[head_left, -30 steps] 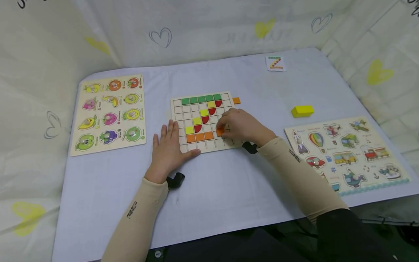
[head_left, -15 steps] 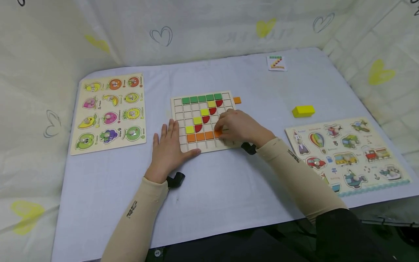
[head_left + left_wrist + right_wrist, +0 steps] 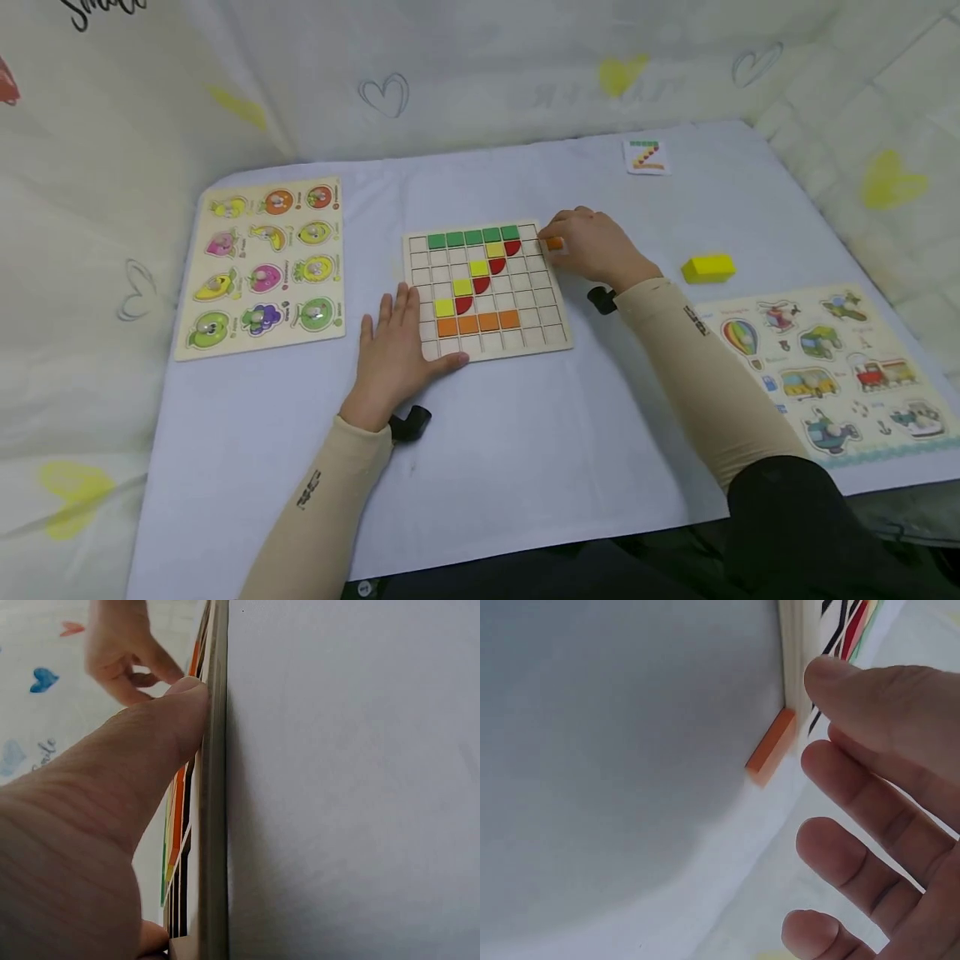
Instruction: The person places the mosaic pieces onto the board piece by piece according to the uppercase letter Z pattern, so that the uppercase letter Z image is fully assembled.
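A wooden grid board (image 3: 543, 316) lies mid-table. On it are a row of green square tiles (image 3: 473, 237), a diagonal of yellow squares (image 3: 478, 268) and red quarter-rounds (image 3: 481, 285), and a row of orange squares (image 3: 488, 321). My left hand (image 3: 392, 354) rests with spread, straight fingers on the board's left side, thumb (image 3: 161, 724) along its near edge. One loose orange tile (image 3: 771, 748) lies against the board's right edge. Over it is my right hand (image 3: 597, 247), thumb and fingertips loosely bent and apart, the tile just beyond them in the right wrist view.
A fruit puzzle board (image 3: 258, 265) lies at the left, a vehicle puzzle board (image 3: 847, 383) at the right, partly under the right forearm. A yellow block (image 3: 708, 268) sits behind the vehicle board. A small pattern card (image 3: 647, 157) lies at the back right.
My right hand has let go of an orange tile at the right end of the orange row and moved up and right to the loose orange tile. The left hand stays on the board.
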